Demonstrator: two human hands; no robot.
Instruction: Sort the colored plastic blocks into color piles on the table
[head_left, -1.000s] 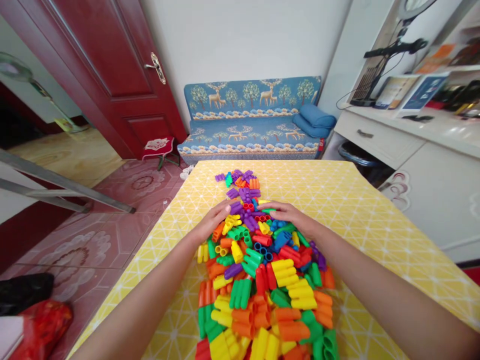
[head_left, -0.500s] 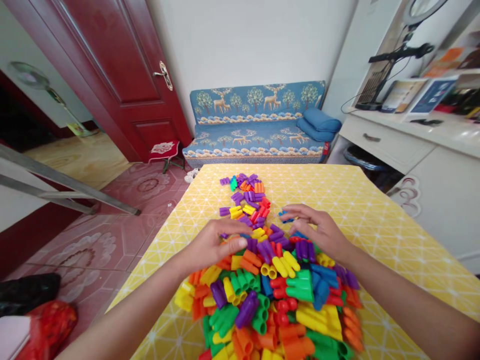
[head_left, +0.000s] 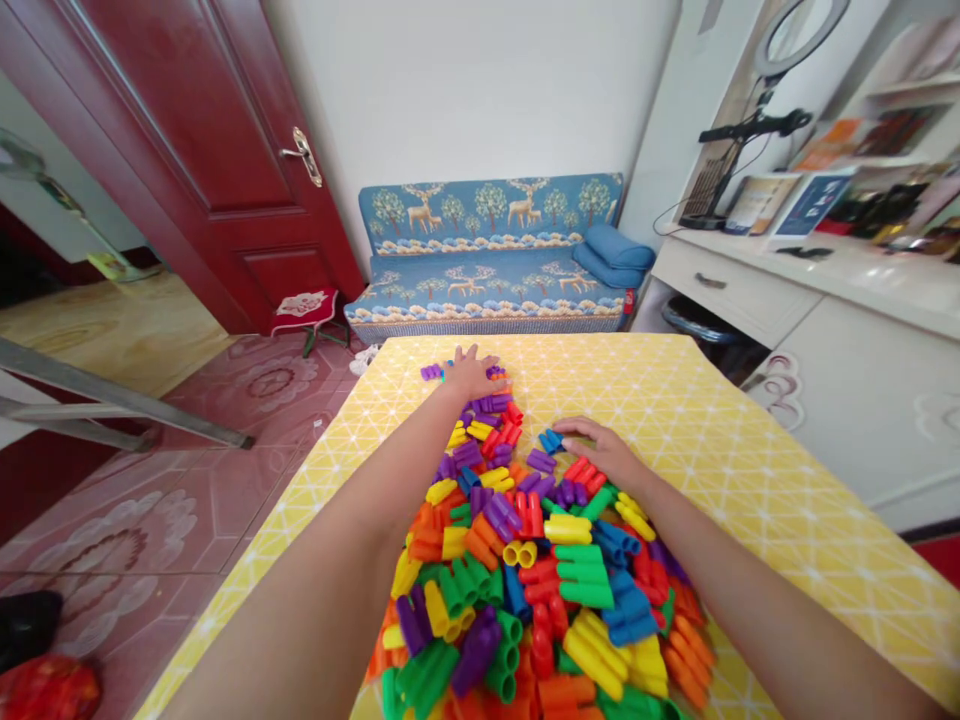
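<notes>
A large heap of colourful plastic bullet-shaped building blocks (head_left: 581, 575), in green, yellow, red, orange, purple and blue, lies on the table. From it a narrow trail of mostly purple, red and yellow blocks (head_left: 487, 432) runs to the far side. My left hand (head_left: 471, 376) lies with fingers spread over the far end of that trail, hiding some blocks beneath. At the heap's far right, my right hand (head_left: 606, 452) is open, its fingers loosely bent. Its fingertips are beside a blue block (head_left: 551, 441), perhaps touching it.
A yellow patterned cloth (head_left: 637, 375) covers the table. Beyond it stands a blue sofa (head_left: 480, 270) with deer on its cover. A red stool (head_left: 306, 308) is by the red door (head_left: 225, 150). To the right is a white cabinet (head_left: 750, 290) bearing a ring light.
My left hand has reached forward from the heap to the far end of the trail. My right hand has shifted slightly, staying near the blue block. The view has also moved a little.
</notes>
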